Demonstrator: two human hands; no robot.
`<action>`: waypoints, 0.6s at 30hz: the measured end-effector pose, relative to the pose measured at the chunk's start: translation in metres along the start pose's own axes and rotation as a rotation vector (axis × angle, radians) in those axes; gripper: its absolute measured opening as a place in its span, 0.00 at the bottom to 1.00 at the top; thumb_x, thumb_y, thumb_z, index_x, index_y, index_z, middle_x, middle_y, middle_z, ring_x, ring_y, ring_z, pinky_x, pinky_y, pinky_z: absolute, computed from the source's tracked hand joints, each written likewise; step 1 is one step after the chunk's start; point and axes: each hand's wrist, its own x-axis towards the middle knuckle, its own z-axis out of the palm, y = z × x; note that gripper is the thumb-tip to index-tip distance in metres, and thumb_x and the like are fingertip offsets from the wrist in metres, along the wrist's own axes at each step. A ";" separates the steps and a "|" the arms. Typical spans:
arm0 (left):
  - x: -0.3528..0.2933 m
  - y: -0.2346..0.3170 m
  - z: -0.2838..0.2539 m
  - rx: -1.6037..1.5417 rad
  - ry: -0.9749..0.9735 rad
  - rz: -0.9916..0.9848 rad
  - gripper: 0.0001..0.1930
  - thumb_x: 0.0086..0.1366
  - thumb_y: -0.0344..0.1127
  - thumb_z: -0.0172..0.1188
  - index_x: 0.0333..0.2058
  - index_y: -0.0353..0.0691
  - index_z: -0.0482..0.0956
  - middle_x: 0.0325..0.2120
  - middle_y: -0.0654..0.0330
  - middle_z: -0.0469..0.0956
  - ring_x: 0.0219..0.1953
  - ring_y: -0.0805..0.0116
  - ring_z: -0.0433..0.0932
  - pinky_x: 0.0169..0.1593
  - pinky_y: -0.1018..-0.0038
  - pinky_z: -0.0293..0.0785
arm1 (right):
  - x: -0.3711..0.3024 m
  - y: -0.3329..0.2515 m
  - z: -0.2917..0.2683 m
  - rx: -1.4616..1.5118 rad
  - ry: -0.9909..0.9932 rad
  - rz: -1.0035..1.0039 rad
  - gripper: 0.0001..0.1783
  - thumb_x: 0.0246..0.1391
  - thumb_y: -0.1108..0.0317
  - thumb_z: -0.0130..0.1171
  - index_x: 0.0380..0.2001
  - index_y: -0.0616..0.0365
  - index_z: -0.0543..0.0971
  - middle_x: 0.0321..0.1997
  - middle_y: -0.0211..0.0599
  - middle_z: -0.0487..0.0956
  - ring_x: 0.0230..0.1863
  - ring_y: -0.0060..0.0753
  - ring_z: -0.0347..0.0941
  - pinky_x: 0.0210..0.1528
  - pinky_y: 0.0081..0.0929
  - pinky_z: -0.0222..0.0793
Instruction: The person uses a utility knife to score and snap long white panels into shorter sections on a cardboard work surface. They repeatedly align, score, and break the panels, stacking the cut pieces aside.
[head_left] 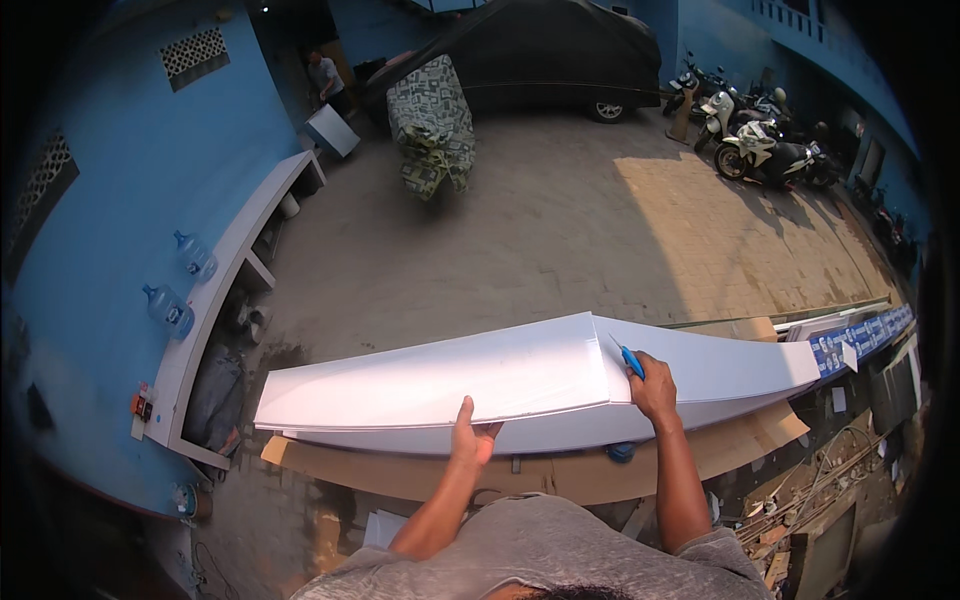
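Observation:
A long white sheet (430,375) lies across in front of me, with a raised flap on its left side ending at a crease or edge near the middle. My left hand (472,438) grips the flap's near edge, thumb on top and fingers underneath. In my right hand (655,388) is a blue utility knife (632,362), its thin blade pointing away from me just right of that edge. I cannot tell whether the blade touches the white surface. More white sheet (715,362) stretches to the right. Brown cardboard (570,484) lies underneath.
Blue-and-white printed boards (865,335) lie at the far right, above scrap wood and wires (830,470). Along the left wall runs a white counter (215,300) with two water jugs (170,312). Beyond stand a covered motorbike (432,125), a covered car (540,60), motorbikes (765,150) and another person (325,78).

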 end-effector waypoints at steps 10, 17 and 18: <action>-0.024 0.058 0.011 0.844 0.241 0.481 0.28 0.71 0.44 0.71 0.56 0.21 0.80 0.52 0.49 0.84 0.51 0.60 0.82 0.59 0.68 0.75 | -0.038 0.039 0.169 0.699 -0.517 0.416 0.26 0.69 0.57 0.61 0.65 0.55 0.76 0.62 0.45 0.80 0.64 0.42 0.75 0.57 0.44 0.80; -0.064 0.104 0.101 0.737 0.021 0.815 0.17 0.72 0.38 0.70 0.47 0.26 0.84 0.43 0.57 0.84 0.44 0.68 0.80 0.52 0.70 0.77 | -0.037 -0.019 0.187 1.734 -0.313 0.625 0.32 0.72 0.48 0.60 0.72 0.47 0.65 0.69 0.50 0.75 0.65 0.46 0.76 0.54 0.52 0.79; -0.070 0.108 0.095 0.743 0.000 0.868 0.16 0.72 0.37 0.69 0.47 0.26 0.83 0.42 0.59 0.84 0.43 0.70 0.80 0.50 0.71 0.77 | -0.040 -0.039 0.176 1.704 -0.292 0.603 0.32 0.72 0.48 0.60 0.71 0.48 0.66 0.67 0.48 0.76 0.64 0.44 0.77 0.54 0.50 0.79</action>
